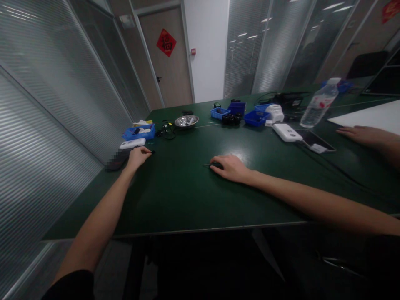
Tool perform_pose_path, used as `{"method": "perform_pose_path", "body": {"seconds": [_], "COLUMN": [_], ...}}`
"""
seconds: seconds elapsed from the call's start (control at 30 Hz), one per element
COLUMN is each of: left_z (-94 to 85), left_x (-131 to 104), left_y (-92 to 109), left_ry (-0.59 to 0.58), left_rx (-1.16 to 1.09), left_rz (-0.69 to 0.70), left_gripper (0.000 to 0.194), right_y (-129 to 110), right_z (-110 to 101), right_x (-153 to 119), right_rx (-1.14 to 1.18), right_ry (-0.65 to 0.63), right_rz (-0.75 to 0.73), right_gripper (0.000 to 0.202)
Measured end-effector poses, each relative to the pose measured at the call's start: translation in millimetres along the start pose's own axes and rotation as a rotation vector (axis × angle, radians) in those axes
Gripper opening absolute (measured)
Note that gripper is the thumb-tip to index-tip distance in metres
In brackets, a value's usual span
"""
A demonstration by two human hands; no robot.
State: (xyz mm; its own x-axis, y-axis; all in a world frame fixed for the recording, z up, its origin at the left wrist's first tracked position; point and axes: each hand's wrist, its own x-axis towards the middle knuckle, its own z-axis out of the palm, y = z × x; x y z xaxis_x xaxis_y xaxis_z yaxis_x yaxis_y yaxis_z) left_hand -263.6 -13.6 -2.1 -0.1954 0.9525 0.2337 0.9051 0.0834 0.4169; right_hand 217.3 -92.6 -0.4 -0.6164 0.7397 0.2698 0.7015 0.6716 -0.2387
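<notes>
My left hand (138,158) is closed on a small black piece (153,152), over the left part of the green table (175,200). Beside it lie a dark pouch (118,160) and a white device (133,143). Near the middle of the table, my right hand (230,167) rests with its fingers wrapped round a thin tool (206,165); a metal shaft pokes out to the left and the dark handle is partly hidden by the fingers.
Behind are a blue basket (144,132), a metal bowl (186,121), a black cable (168,132) and blue trays (254,118). To the right stand a water bottle (320,104) and a white power bank (286,132); another person's hand (362,135) rests by a white board (371,116).
</notes>
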Motion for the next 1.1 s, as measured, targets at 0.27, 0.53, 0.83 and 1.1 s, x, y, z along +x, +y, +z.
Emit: {"method": "perform_pose_path", "body": {"seconds": [0.27,0.53,0.83,1.1], "left_z": [9.1,11.4,16.9,19.8], "left_x": [-9.8,-25.0,-38.2,-54.4], "left_y": [33.8,58.9,79.1,99.7], "left_ry": [-0.188,-0.314,-0.434,-0.512], "left_rx": [-0.221,-0.263,-0.268,-0.343], "left_rz": [0.293,0.419,0.521,0.630], "left_gripper": [0.030,0.035,0.036,0.034], "right_y": [-0.7,0.1,-0.3,1.7], "right_z": [-1.1,-0.1,0.4,2.6], "right_x": [-0.1,-0.2,-0.7,0.0], "right_rx": [0.010,0.009,0.015,0.005], "right_ry": [0.011,0.015,0.026,0.018], "right_rz": [-0.001,-0.005,-0.014,-0.011], "right_gripper": [0.032,0.032,0.032,0.033]}}
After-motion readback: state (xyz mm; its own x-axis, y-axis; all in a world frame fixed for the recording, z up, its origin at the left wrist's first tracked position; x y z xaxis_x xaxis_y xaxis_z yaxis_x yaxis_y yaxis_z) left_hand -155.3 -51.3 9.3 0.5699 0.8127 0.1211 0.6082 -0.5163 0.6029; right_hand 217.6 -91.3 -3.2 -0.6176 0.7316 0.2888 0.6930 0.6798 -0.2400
